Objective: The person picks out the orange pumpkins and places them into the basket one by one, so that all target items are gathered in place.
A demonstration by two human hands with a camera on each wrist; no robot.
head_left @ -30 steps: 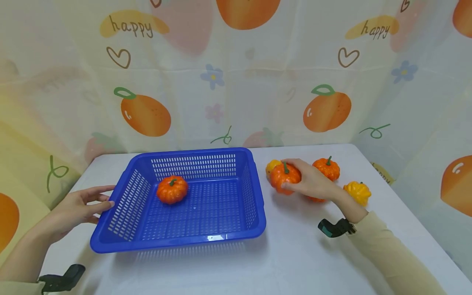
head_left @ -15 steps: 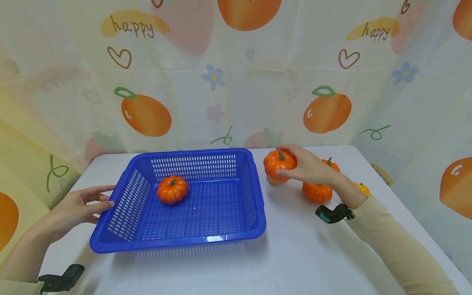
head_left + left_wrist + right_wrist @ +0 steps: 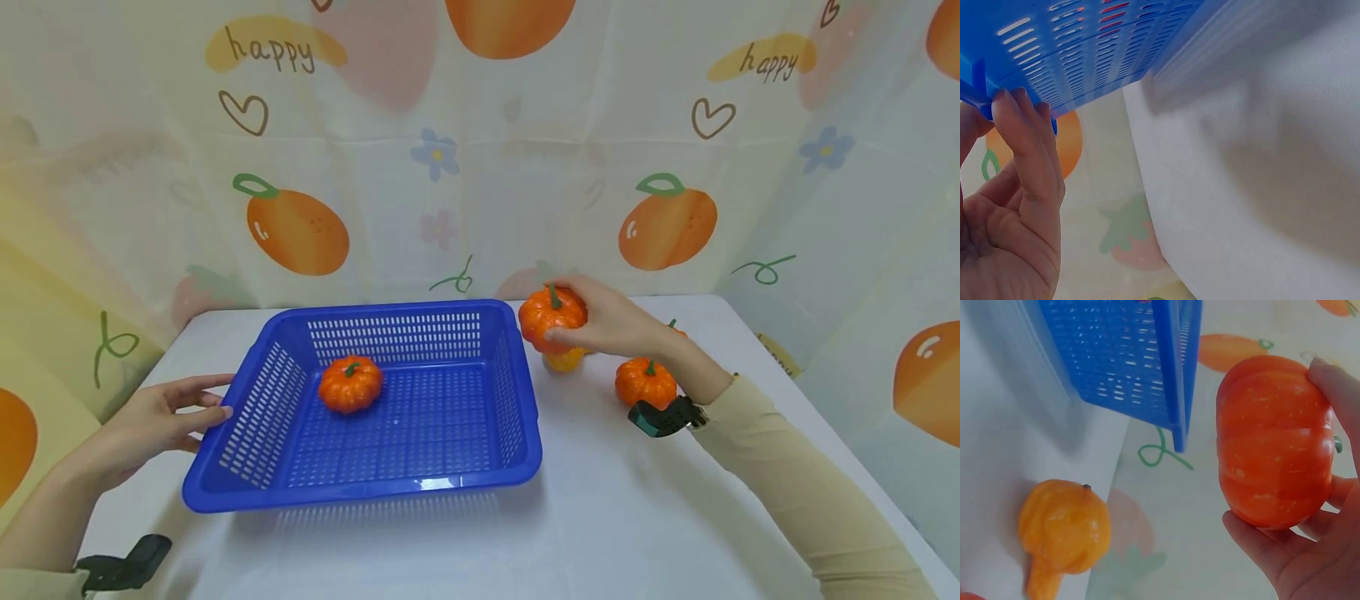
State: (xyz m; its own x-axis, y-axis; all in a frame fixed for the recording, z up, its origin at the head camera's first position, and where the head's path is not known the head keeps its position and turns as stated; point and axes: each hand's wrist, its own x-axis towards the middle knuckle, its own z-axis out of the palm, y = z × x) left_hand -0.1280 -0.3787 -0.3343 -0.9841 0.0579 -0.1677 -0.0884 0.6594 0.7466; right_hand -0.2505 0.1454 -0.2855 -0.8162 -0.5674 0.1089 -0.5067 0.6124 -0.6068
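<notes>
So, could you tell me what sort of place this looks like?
Probably a staged tabletop booth, not a real kitchen: a white table enclosed by a fruit-print curtain, with a blue basket and toy pumpkins.

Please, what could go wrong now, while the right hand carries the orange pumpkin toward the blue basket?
1. The right hand holds the orange pumpkin by its sides only; the smooth skin might slip from the grip and fall on the yellow gourd below.
2. The pumpkin is near the blue basket rim, so it could bump the wall. The left hand touches only the edge, so the basket may slide.
</notes>
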